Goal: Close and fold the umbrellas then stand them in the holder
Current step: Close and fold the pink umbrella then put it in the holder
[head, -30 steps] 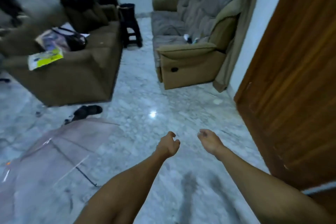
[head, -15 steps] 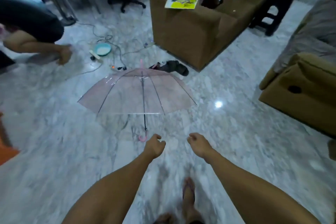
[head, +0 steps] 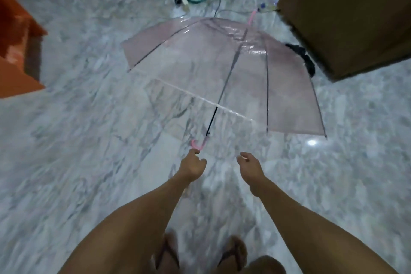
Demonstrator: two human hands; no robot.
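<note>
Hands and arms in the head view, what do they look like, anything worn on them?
Both forearms are bare, with no sleeves in view. The left hand and the right hand show no gloves; motion blur hides small details like rings.

A clear plastic umbrella with a pink tint [head: 200, 69] lies open on its side on the grey marbled floor [head: 66, 162]. Its canopy is fully spread on dark ribs. A thin dark shaft [head: 212, 118] runs out from under the canopy and ends in a pink hooked handle [head: 198, 143], and a pink tip [head: 252, 16] sticks out at the far end.
</note>
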